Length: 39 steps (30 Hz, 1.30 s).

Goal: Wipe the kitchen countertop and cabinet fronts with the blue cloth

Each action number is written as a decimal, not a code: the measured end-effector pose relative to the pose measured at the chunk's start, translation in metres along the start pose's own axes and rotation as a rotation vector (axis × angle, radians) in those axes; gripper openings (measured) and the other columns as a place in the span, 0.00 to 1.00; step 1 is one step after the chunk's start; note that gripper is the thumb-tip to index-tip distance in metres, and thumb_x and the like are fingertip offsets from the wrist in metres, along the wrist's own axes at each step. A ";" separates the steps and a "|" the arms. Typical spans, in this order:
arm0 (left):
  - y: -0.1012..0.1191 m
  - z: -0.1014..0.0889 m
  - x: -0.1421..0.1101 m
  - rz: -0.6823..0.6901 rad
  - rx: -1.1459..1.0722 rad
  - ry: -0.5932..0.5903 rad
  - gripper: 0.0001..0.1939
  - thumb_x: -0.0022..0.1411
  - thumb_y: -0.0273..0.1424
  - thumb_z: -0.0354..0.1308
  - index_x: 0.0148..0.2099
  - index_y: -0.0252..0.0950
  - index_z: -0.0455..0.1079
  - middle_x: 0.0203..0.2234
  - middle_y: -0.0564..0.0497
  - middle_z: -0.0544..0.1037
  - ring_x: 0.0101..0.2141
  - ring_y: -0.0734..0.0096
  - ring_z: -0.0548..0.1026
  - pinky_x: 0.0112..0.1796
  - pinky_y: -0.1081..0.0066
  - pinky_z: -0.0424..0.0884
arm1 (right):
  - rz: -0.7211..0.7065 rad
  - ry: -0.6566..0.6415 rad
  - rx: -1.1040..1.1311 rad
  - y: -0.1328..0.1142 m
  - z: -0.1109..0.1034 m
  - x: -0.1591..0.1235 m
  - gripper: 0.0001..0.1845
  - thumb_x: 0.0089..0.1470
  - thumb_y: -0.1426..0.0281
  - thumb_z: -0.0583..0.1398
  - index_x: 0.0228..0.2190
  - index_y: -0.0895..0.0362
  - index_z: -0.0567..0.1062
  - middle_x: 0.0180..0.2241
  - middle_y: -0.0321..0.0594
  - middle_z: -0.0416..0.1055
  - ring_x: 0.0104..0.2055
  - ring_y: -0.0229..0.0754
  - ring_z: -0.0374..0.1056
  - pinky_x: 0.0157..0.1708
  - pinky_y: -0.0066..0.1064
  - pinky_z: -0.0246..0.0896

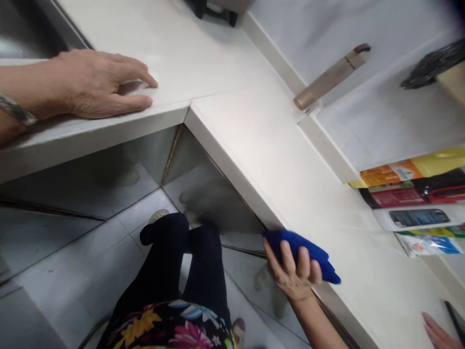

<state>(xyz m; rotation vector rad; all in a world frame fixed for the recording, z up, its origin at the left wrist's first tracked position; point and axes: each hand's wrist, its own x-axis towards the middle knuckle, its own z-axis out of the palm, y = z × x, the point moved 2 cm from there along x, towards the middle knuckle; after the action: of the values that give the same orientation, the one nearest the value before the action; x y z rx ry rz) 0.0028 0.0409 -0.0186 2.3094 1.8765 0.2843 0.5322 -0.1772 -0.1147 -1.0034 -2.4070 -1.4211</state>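
Observation:
My left hand (pixel 98 82) lies palm down on the white countertop (pixel 250 140), fingers and thumb apart, holding nothing, with a metal band at the wrist. At the counter's front edge, my right hand (pixel 296 276) has its fingers wrapped over a folded blue cloth (pixel 308 249). The cloth lies against the top and edge of the counter. Part of it is hidden by my fingers.
Upright against the wall stands a brown cylinder (pixel 327 80). Several bottles and packets, including a yellow-and-orange one (pixel 403 169), line the wall at right. Another person's hand (pixel 436 329) shows at lower right. Glossy cabinet doors (pixel 214 179) lie below the counter.

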 end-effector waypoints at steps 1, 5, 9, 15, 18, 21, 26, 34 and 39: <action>0.005 -0.003 -0.003 -0.001 0.026 0.012 0.45 0.62 0.67 0.34 0.67 0.47 0.63 0.69 0.54 0.61 0.65 0.42 0.63 0.64 0.39 0.60 | -0.014 0.003 0.023 -0.009 0.009 0.021 0.30 0.54 0.68 0.69 0.59 0.45 0.78 0.60 0.42 0.73 0.73 0.58 0.50 0.72 0.48 0.39; 0.018 -0.008 -0.011 0.001 0.012 0.025 0.32 0.67 0.54 0.42 0.67 0.48 0.64 0.68 0.56 0.63 0.65 0.50 0.65 0.64 0.44 0.62 | -0.104 -0.009 0.150 -0.045 0.047 0.090 0.27 0.61 0.69 0.63 0.62 0.50 0.74 0.64 0.41 0.69 0.74 0.49 0.49 0.74 0.40 0.26; 0.018 -0.007 -0.012 0.015 -0.028 0.060 0.29 0.68 0.51 0.44 0.64 0.47 0.67 0.66 0.57 0.66 0.63 0.52 0.67 0.65 0.46 0.62 | -0.193 -0.093 0.376 -0.081 0.097 0.134 0.29 0.65 0.74 0.56 0.66 0.58 0.67 0.70 0.47 0.58 0.74 0.47 0.49 0.74 0.39 0.26; 0.012 -0.003 -0.011 0.029 -0.069 0.042 0.28 0.67 0.52 0.48 0.65 0.52 0.66 0.67 0.56 0.65 0.65 0.53 0.65 0.66 0.47 0.59 | -0.186 -0.318 0.665 -0.148 0.179 0.198 0.37 0.63 0.79 0.50 0.72 0.66 0.51 0.74 0.59 0.40 0.76 0.53 0.39 0.72 0.53 0.41; 0.010 -0.003 -0.011 0.038 -0.081 0.039 0.28 0.68 0.51 0.48 0.65 0.50 0.67 0.66 0.56 0.66 0.65 0.54 0.65 0.67 0.49 0.58 | -0.182 -0.333 0.718 -0.175 0.200 0.211 0.37 0.63 0.80 0.48 0.72 0.68 0.49 0.74 0.58 0.39 0.77 0.52 0.36 0.73 0.52 0.41; 0.009 -0.003 -0.012 0.044 -0.103 0.046 0.28 0.67 0.50 0.49 0.65 0.48 0.68 0.64 0.57 0.68 0.64 0.55 0.66 0.67 0.53 0.59 | -0.219 -0.353 0.734 -0.188 0.208 0.189 0.36 0.62 0.81 0.48 0.71 0.70 0.52 0.74 0.56 0.43 0.77 0.50 0.36 0.74 0.50 0.40; 0.010 -0.003 -0.013 0.051 -0.137 0.051 0.28 0.67 0.51 0.48 0.64 0.50 0.69 0.67 0.60 0.66 0.66 0.57 0.64 0.69 0.54 0.57 | -0.355 -0.415 0.693 -0.196 0.205 0.084 0.33 0.59 0.82 0.50 0.65 0.72 0.66 0.72 0.57 0.51 0.76 0.48 0.41 0.74 0.42 0.41; 0.014 -0.005 -0.016 0.067 -0.134 0.050 0.29 0.68 0.51 0.45 0.65 0.48 0.68 0.67 0.54 0.65 0.65 0.57 0.64 0.67 0.50 0.58 | -0.409 -0.386 0.618 -0.159 0.159 -0.075 0.32 0.53 0.77 0.54 0.59 0.64 0.76 0.71 0.47 0.55 0.76 0.43 0.40 0.75 0.37 0.37; 0.013 -0.003 -0.013 0.056 -0.127 0.053 0.32 0.66 0.54 0.45 0.65 0.49 0.67 0.68 0.56 0.65 0.65 0.58 0.64 0.66 0.51 0.60 | -0.402 -0.453 0.568 -0.110 0.115 -0.115 0.32 0.54 0.75 0.52 0.59 0.54 0.77 0.69 0.38 0.61 0.75 0.40 0.43 0.75 0.36 0.36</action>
<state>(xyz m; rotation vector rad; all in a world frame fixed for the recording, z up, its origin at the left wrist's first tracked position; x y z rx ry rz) 0.0119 0.0251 -0.0131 2.2933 1.7647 0.4618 0.5721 -0.1698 -0.3068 -0.7771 -3.2067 -0.5238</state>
